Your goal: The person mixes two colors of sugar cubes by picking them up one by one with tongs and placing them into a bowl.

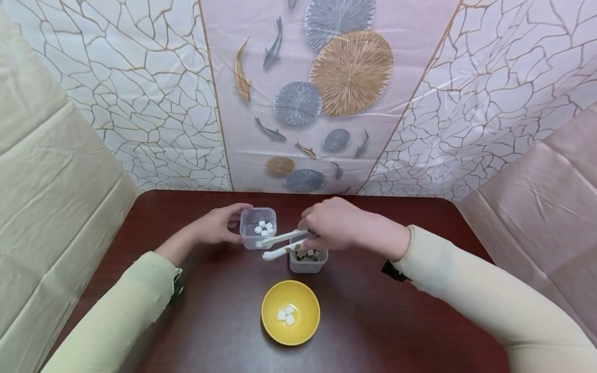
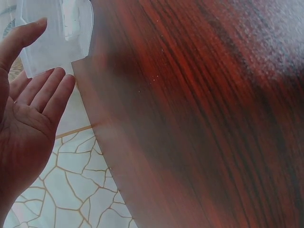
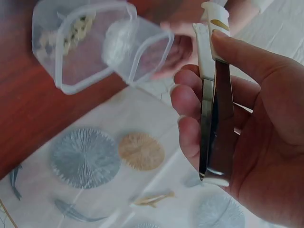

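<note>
A clear plastic container (image 1: 258, 228) holding several white cubes (image 1: 265, 228) stands on the table. My left hand (image 1: 219, 224) holds it at its left side, fingers by the far corner and thumb by the near one. In the left wrist view, the thumb and fingers (image 2: 57, 90) span the container wall (image 2: 47, 38). My right hand (image 1: 331, 224) grips metal tongs (image 3: 216, 118) with white ends. The tongs' arms are apart, nothing between them, and their ends overlap the container's near right corner in the head view.
Beneath the right hand, a second clear container (image 1: 308, 266) holds several dark greenish cubes (image 1: 310, 254). A yellow bowl (image 1: 305, 331) with 3 white cubes (image 1: 289, 315) stands nearer on the dark wooden table (image 1: 373, 321). A patterned cloth (image 1: 298, 145) hangs behind the table's far edge.
</note>
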A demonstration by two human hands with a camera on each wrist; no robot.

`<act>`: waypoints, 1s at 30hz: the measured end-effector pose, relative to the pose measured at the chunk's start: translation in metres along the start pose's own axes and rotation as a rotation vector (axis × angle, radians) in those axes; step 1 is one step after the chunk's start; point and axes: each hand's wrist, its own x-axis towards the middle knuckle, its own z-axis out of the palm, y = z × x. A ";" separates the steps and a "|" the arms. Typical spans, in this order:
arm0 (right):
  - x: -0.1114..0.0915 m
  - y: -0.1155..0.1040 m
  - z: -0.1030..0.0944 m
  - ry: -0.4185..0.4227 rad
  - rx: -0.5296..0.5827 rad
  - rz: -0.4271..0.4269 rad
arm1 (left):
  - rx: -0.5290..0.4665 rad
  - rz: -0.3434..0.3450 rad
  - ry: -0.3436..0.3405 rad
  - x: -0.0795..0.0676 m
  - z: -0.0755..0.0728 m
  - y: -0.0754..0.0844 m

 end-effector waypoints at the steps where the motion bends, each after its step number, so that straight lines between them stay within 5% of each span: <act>1: 0.004 0.003 -0.001 -0.002 -0.002 0.013 | 0.000 -0.006 0.000 0.000 0.000 0.000; 18: 0.079 0.014 0.003 -0.085 -0.146 0.114 | -0.005 0.019 -0.011 0.000 -0.001 0.000; 30: 0.109 0.007 0.011 -0.161 -0.264 0.157 | -0.012 0.031 -0.010 0.000 -0.001 -0.001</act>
